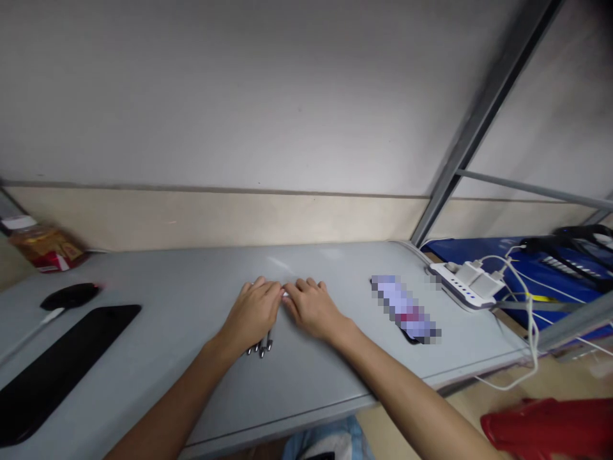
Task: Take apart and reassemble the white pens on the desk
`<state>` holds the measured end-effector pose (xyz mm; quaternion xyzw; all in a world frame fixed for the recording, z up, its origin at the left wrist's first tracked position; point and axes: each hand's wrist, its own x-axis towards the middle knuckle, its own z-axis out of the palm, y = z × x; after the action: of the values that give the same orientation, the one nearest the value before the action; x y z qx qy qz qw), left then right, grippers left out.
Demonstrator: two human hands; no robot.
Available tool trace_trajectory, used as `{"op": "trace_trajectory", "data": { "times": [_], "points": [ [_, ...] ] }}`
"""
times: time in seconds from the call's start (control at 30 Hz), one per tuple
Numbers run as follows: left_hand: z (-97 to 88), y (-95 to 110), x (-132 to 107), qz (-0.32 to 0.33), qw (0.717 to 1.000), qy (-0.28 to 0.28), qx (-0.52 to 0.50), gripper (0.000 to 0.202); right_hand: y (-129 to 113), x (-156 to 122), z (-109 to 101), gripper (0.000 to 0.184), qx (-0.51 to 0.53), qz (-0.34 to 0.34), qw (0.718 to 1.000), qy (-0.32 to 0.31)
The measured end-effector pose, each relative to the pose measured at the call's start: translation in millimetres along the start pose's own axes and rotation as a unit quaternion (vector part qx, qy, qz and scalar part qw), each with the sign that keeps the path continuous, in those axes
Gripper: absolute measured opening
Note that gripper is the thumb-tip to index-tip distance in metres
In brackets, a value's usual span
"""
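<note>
My left hand (256,313) rests low over the grey desk, its fingers curled and meeting those of my right hand. From under its palm stick out several slim things with shiny metal ends (258,349), pen-like, their other parts hidden by the hand. My right hand (312,308) is closed too, with its fingertips pressed close beside the left ones. Between the two sets of fingertips shows a bit of a small white thing (286,294). Most of it is covered, so its kind cannot be told.
A phone (405,310) with a blurred screen lies right on the desk (330,374). Behind it sits a white power strip (464,286) with plugs and cables. At left are a long black pad (67,370), a black mouse (69,296) and a bottle (45,246). A metal post (460,160) rises at right.
</note>
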<state>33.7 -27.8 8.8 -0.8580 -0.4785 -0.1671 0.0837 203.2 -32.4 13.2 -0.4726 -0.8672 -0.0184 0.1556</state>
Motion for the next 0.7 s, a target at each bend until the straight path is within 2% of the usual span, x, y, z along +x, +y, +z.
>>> {"op": "trace_trajectory", "data": {
  "times": [0.1,0.37,0.7],
  "points": [
    [0.1,-0.6,-0.3,-0.009,1.0,-0.004,-0.018,0.031,0.9,0.6,1.3,0.032,-0.003,-0.011,1.0,0.02],
    [1.2,-3.3,-0.8,-0.004,0.996,0.001,-0.085,0.022,7.3,3.5,-0.5,0.027,0.013,-0.015,1.0,0.02],
    [2.3,-6.4,-1.5,-0.012,0.998,0.016,-0.061,0.022,8.3,2.8,-0.6,0.028,0.009,-0.025,0.998,0.065]
  ]
}}
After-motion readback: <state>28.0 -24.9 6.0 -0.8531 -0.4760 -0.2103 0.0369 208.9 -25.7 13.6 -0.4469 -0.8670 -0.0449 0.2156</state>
